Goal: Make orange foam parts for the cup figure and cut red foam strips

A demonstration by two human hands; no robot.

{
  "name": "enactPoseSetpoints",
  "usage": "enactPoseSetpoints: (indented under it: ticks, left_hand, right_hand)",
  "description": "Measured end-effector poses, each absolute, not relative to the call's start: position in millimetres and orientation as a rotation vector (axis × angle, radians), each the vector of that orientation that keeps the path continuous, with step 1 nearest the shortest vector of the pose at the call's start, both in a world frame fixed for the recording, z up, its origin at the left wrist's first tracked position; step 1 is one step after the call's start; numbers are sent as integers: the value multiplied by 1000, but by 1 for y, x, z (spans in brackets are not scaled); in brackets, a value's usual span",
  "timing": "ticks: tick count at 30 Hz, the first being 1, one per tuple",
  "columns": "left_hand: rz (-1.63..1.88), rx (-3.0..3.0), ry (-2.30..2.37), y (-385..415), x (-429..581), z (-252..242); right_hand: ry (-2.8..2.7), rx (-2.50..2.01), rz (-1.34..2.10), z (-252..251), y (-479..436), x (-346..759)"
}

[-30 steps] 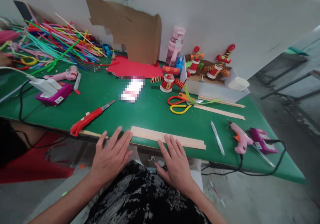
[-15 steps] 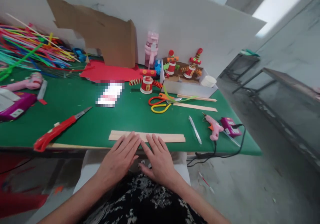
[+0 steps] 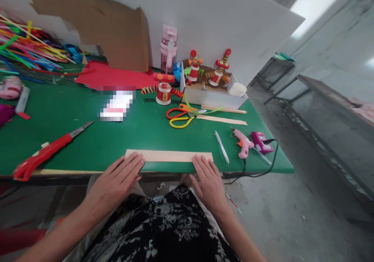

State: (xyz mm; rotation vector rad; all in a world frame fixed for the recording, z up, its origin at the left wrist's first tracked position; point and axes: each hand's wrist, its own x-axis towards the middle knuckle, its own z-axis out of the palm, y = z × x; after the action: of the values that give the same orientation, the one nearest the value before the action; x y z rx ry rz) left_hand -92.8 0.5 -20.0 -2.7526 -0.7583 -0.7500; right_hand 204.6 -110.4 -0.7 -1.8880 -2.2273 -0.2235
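Note:
A pale, flat strip (image 3: 168, 156), like paper or card, lies lengthwise along the near edge of the green table. My left hand (image 3: 119, 180) rests flat on its left end, fingers stretched out. On the right end lie the straight fingers of my right hand (image 3: 207, 176), with the thumb held apart. Neither hand grips anything. A white pen (image 3: 222, 147) is to the right of the strip, and a red-handled folding saw or knife (image 3: 48, 151) lies to the left.
Scissors (image 3: 181, 118) and thin pale strips (image 3: 222, 120) lie beyond. A paper-cup figure (image 3: 163, 94) stands beside a white box (image 3: 213, 98) with two more figures. A pink glue gun (image 3: 243, 142) with a black cord sits right. Red paper (image 3: 117, 75) and colourful pipe cleaners (image 3: 32, 48) are at back left.
My hands have slid apart from the middle to the two ends of the strip. Its lengthwise fold line or overlapping layer no longer shows. The view has shifted a little.

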Motion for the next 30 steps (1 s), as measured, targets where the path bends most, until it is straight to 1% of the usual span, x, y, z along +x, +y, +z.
enactPoseSetpoints:
  ticks: [4,9,10,14,18,23,30]
  left_hand:
    - [-673,-2652,-880,8,-116,-21]
    - [-703,-2458,-1143,2,-121,0]
    - [-728,-2470,-1141,-1,-115,4]
    - [-801,-2674,-870,-15,-72,8]
    - [-691,-2776,-860,-17,-45,-7]
    - [-732,-2714,-905,-13,-53,-18]
    - [-762,-2569,-992,-6,-92,-21]
  right_hand:
    - [-2213,-1850,-286,-3,-110,207]
    - [-2195,-1797,-338,-6,-109,207]
    - [-2193,-1791,-344,-6,-109,207]
    - [-2195,-1779,-357,-7,-109,207]
    - [-2196,-1781,-362,-7,-109,207]
    - [-2197,-1767,-382,-7,-109,208]
    - [-2179,-1755,-404,-8,-109,209]
